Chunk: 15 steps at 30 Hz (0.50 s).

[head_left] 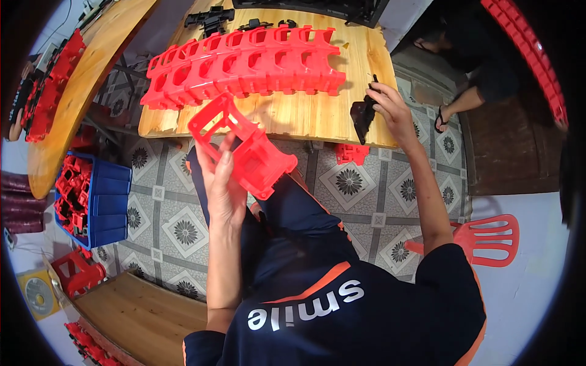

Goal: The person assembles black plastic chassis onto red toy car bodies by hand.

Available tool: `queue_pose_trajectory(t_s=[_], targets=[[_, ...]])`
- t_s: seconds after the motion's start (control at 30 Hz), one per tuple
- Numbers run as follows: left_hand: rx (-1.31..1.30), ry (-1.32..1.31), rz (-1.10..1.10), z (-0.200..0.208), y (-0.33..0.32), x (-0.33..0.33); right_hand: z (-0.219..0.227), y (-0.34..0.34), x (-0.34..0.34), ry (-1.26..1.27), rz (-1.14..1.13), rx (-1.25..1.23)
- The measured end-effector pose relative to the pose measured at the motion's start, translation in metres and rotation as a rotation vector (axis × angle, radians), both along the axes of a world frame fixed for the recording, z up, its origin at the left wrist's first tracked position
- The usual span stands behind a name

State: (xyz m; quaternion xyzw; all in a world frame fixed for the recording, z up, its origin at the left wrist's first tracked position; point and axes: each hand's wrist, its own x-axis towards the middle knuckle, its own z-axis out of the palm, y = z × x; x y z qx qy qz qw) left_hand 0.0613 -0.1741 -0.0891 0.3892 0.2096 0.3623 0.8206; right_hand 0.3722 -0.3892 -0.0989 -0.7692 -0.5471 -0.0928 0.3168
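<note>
My left hand (221, 186) is closed round one side of a red plastic frame (262, 160), a boxy piece with open windows. It holds the frame tilted in front of the table's near edge, above my lap. Over the table's right end, my right hand (394, 111) grips a glossy black plastic part (361, 119) between thumb and fingers; the fingers partly cover it. Beyond my left hand, long rows of similar red frames (244, 64) stand side by side on the wooden table (305, 119).
Black parts (210, 21) lie at the table's far side. A blue crate (110, 198) full of red pieces stands on the tiled floor at left. A red chair (488, 238) is at right. Another person's leg and sandalled foot (444, 116) show beyond the table's right end.
</note>
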Motion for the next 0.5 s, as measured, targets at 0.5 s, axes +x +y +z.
queue_pose_trajectory(t_s=[0.5], targets=[[-0.04,-0.163,0.071,0.001,0.003,-0.024,0.07,0.086,-0.204,0.267,0.119,0.251]])
